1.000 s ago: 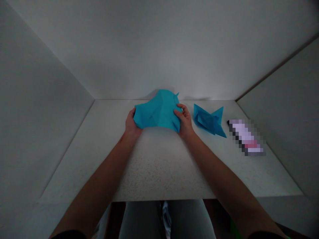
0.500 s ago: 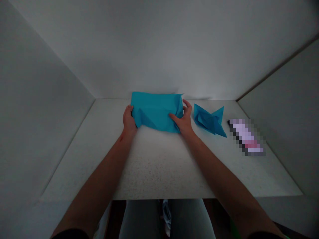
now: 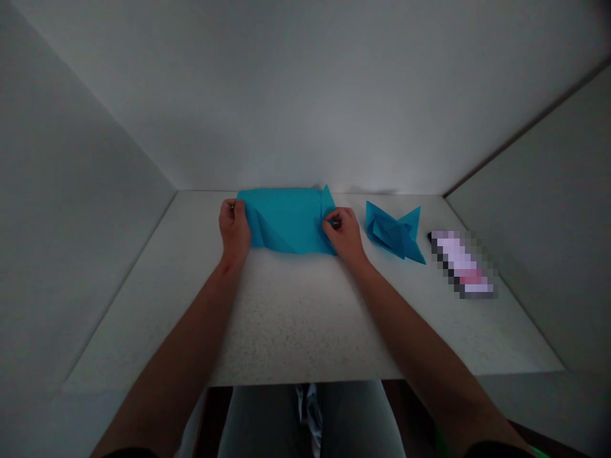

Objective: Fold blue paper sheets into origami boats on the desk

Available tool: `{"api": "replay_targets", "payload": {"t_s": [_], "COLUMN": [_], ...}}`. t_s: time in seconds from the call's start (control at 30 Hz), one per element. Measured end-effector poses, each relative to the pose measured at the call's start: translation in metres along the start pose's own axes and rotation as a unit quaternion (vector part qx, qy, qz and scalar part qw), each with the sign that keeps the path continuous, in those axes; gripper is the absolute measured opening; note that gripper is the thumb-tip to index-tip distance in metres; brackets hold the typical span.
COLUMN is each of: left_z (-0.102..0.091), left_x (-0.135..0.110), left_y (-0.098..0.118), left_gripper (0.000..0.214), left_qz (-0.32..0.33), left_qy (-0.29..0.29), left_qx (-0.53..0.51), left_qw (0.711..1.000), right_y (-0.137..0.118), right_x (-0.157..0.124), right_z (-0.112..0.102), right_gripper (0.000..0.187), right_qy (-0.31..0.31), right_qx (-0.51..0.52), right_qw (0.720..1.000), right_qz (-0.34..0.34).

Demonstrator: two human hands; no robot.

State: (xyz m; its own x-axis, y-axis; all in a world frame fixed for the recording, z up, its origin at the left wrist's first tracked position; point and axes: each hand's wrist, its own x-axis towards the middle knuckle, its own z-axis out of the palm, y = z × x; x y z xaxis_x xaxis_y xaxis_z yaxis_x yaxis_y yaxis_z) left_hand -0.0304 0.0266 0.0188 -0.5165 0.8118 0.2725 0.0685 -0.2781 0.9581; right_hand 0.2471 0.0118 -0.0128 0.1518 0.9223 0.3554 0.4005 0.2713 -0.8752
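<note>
A creased sheet of blue paper (image 3: 289, 216) is stretched between my two hands over the back of the white tabletop. My left hand (image 3: 234, 230) grips its left edge, with the fingers curled at the side. At the right edge, my right hand (image 3: 346, 232) pinches the paper between thumb and fingers, where a narrow flap is turned in and its tip points up. Just right of that hand lies a folded blue paper figure (image 3: 395, 234), shaped like a fish with a forked tail.
A phone (image 3: 461, 264), blurred by pixels, lies on the right of the white tabletop (image 3: 286, 324). Walls close in the table at the back, the left and the right. My legs are below the front edge.
My right hand has gone from spread fingers on the paper to a pinch at its right edge. The right flap is now folded inward with its tip up. The view has shifted slightly.
</note>
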Motion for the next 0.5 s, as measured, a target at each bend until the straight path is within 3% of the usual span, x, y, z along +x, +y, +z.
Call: {"api": "replay_targets", "payload": {"t_s": [0.13, 0.3, 0.4, 0.5], "left_z": [-0.004, -0.017, -0.045, -0.096], "left_x": [0.002, 0.006, -0.002, -0.024], "left_y": [0.003, 0.013, 0.025, 0.035], "left_gripper": [0.029, 0.031, 0.025, 0.024], "left_qz": [0.016, 0.017, -0.003, -0.028], "left_qy": [0.001, 0.063, 0.077, 0.083], "left_qx": [0.033, 0.093, 0.154, 0.251], "left_qw": [0.999, 0.994, 0.985, 0.964], "right_y": [0.002, 0.005, 0.003, 0.0], "right_x": [0.003, 0.008, 0.007, 0.005], "right_z": [0.0, -0.003, -0.004, -0.003], "right_gripper": [0.006, 0.013, 0.013, 0.009], "right_qy": [0.046, 0.068, 0.083, 0.1], "right_qx": [-0.029, 0.017, -0.007, -0.053], "right_qw": [0.998, 0.998, 0.997, 0.993], "right_qz": [-0.018, 0.004, 0.006, 0.012]}}
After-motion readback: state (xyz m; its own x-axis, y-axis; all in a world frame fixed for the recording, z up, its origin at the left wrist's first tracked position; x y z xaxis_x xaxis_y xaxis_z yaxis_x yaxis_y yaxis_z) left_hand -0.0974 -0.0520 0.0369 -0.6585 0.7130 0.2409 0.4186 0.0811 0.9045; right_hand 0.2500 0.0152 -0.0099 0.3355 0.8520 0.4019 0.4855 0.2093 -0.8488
